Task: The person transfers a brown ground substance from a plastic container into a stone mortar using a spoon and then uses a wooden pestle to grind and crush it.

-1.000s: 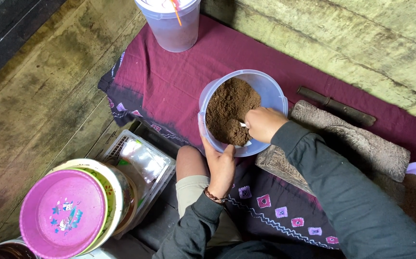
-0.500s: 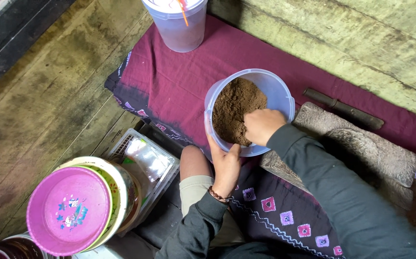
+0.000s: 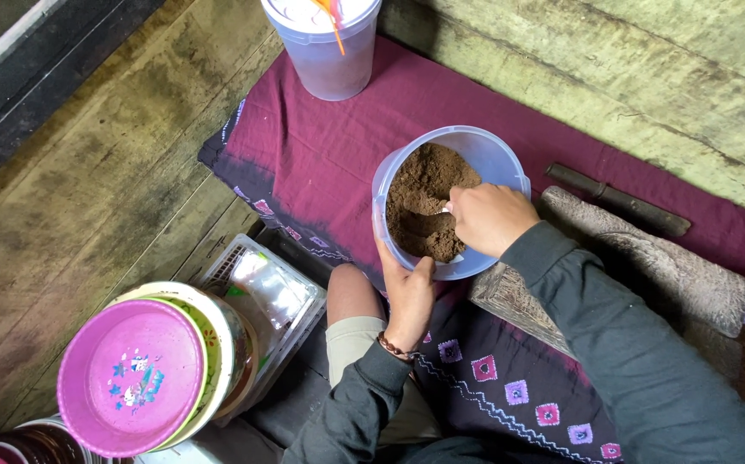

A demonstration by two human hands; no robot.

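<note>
At about 8 o'clock in the head view, a pink plastic plate (image 3: 131, 378) with a small flower print lies on top of a stack of dishes on the wooden floor (image 3: 71, 189). Just to its right sits a clear plastic box (image 3: 265, 296). At 12 o'clock a lidded translucent tub (image 3: 321, 47) with an orange straw stands on the maroon cloth (image 3: 321, 163) spread over the boards.

Near the centre, the left hand (image 3: 407, 296) cups the near wall of a translucent bluish plastic container (image 3: 493, 155), thumb and fingers wrapped up its side, a beaded band at the wrist. The container rests on the cloth, tipped toward the person. It is roughly half full of a fine, dry, reddish-brown powder (image 3: 424, 185), heaped higher toward 11 o'clock and hollowed near the front.

The right hand (image 3: 488, 219) reaches over the rim at 3 o'clock, closed into a loose fist on a small pale scoop whose tip barely shows in the powder. Further right, a rough grey stone slab (image 3: 665, 266) and a dark stick (image 3: 617, 199) lie on the cloth.
</note>
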